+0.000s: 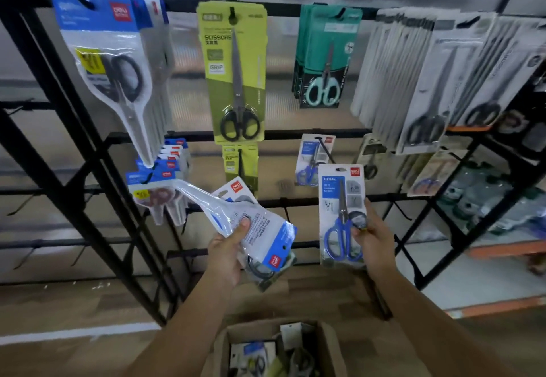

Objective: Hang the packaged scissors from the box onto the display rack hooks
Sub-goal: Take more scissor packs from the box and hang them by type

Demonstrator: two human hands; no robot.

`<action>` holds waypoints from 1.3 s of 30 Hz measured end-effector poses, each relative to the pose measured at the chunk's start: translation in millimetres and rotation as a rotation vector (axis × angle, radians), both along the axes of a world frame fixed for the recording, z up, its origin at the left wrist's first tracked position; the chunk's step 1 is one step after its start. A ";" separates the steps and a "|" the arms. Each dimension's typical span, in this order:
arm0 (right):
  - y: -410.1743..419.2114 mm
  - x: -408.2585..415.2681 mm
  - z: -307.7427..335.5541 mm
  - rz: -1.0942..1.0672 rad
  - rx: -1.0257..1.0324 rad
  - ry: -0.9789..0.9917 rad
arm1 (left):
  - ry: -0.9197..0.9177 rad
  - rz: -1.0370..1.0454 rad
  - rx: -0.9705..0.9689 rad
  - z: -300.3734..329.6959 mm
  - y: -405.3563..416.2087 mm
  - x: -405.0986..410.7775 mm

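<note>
A black wire display rack [88, 128] filled most of the view, its horizontal bars carrying hooks in at least three rows. The top row held four groups of packaged scissors: blue-and-clear packs [115, 60] at the left, lime-green cards [235, 72] next, teal cards [325, 54] after them, and a thick run of grey-white cards [428, 81] at the right, too many and too overlapped to count. The row below held a bunch of smaller blue-headed packs [165, 181], one visible lime card [240, 166], one blue-handled pack on its hook [313, 159], and blurred packs further right. A translucent ribbed panel stood behind the rack, pale flooring lay beneath, and orange-edged shelving [508, 246] with indistinct goods ran along the right.

An open cardboard box [218, 350] sat at the bottom centre, below both forearms, with several packs still inside; their number could not be told.

Two hands were raised in front of the rack. The left hand [227, 252] grasped a bundle of packs [254, 229], at least two, thumb pressed across the printed back of the top one, its clear pointed end aimed up and left. The right hand [373, 237] pinched one upright card of blue-handled scissors [341, 217] by its right edge, just below the hook holding the matching pack.
</note>
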State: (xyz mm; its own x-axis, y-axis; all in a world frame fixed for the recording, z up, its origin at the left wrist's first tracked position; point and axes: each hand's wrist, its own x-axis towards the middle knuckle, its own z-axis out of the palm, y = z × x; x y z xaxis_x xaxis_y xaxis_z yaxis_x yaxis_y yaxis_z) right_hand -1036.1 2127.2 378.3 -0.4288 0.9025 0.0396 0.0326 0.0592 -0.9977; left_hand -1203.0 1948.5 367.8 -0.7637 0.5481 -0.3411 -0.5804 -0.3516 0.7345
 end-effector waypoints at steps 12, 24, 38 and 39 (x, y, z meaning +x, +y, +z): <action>45.8 12.7 -34.7 0.096 0.014 -0.149 | 0.102 0.042 0.036 1.0 30.1 13.0; 49.5 -72.3 -1.3 0.234 0.062 -0.342 | 0.050 0.176 -0.040 8.9 26.2 14.9; -44.6 -90.8 37.8 0.542 -0.345 -0.160 | 0.034 0.298 -0.219 18.4 9.2 14.9; -44.9 -92.4 42.3 0.515 -0.344 -0.116 | 0.041 0.310 -0.259 17.9 3.8 10.8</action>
